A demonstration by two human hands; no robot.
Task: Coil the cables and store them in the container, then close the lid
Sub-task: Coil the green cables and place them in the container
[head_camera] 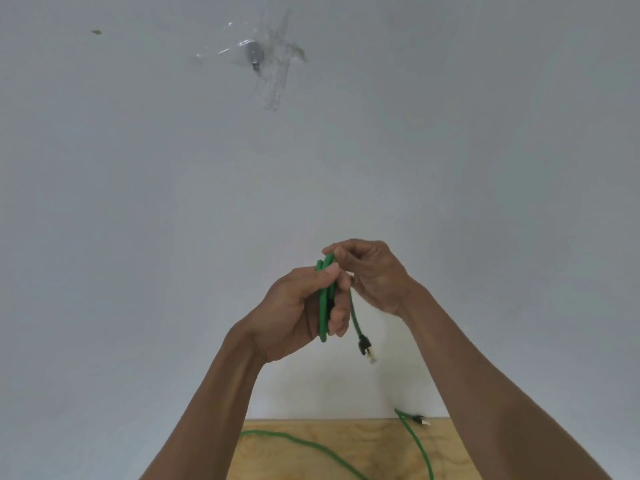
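- left hand grips the folded green cable above the bench.
- right hand pinches the cable's top loop.
- its plug dangles below.

Ahead of me a plain pale grey-white wall fills most of the view, evenly lit. High up a small metal hook is stuck on under crinkled clear tape. Below runs a light plywood surface.

We see the left hand gripping a folded green cable while the right hand pinches its top; the plug dangles above the plywood table.
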